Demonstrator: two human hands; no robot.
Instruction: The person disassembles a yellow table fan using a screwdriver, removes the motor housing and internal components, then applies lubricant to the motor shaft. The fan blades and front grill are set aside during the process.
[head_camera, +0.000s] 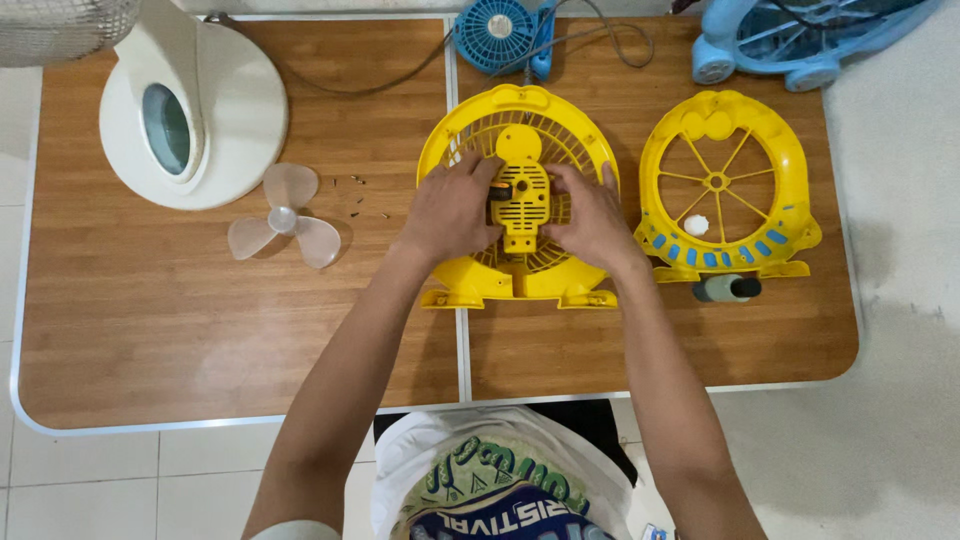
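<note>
Lying detached at nine o'clock, a translucent three-blade plastic propeller (284, 217) sits clear of the work. The left hand (450, 210) and right hand (590, 215), fingers curled, press the yellow slotted motor housing (522, 195) from both sides, apparently steadying it on the yellow round fan grille (470, 130). A yellow spoked front cover (725, 185) lies at three o'clock.

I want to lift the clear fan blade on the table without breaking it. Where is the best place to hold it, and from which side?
Take the clear fan blade by its central hub, coming straight down from above. It lies flat on the wooden table, its three thin blades spread outward, so the thicker hub probably gives the safest grip. Space around it is free.
</note>
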